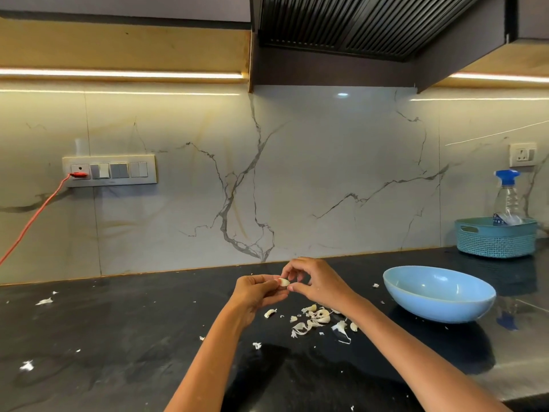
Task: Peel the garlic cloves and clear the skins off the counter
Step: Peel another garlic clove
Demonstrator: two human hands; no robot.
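A pale garlic clove (pixel 284 282) is held above the black counter (pixel 124 331) between both hands. My left hand (pixel 258 292) pinches its left end. My right hand (pixel 315 281) curls over it from the right, fingertips on the clove. Below the hands lies a heap of cloves and papery skins (pixel 316 319), with one lone clove (pixel 269 313) to its left. Loose skin flakes are scattered at the left (pixel 44 301) and lower left (pixel 26 366). A light blue bowl (pixel 439 292) stands to the right, and it looks empty.
A teal basket (pixel 495 237) holding a spray bottle (pixel 506 197) stands at the back right. A red cable (pixel 35 215) runs from the wall switch panel (pixel 109 171) down to the left. A marble backsplash closes the counter's far side.
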